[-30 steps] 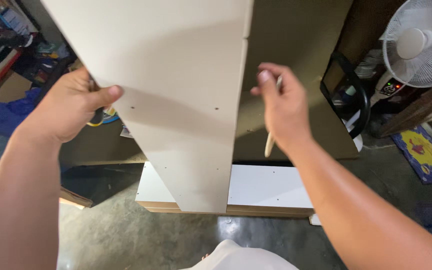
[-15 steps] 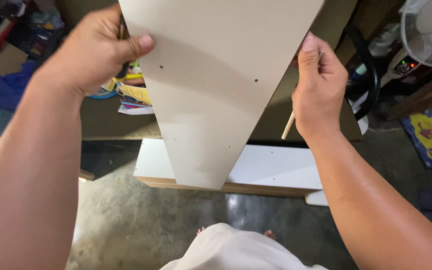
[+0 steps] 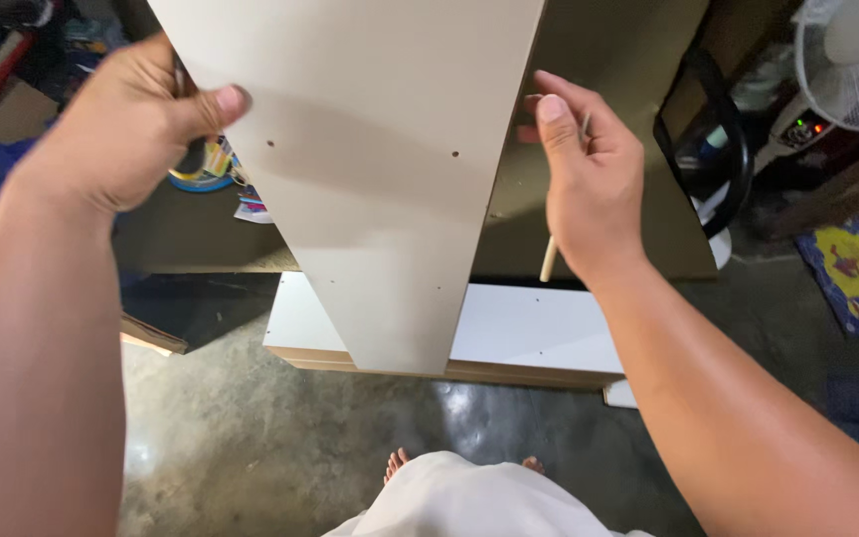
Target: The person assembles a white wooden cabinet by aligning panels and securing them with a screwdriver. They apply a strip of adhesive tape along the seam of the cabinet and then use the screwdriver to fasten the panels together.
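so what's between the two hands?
In the head view, the pale board spans the gap: left hand grips one edge, right hand the other.

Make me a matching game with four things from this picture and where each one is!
Things:
1. long pale board
2. thin wooden stick
3. white fan
4. yellow and blue mat

Places:
A. on the floor at the far right
B. in the right hand, poking out below it
C. top right corner
D. held at its edges by the left hand and the right hand

Pairs: 1-D, 2-B, 3-C, 4-A
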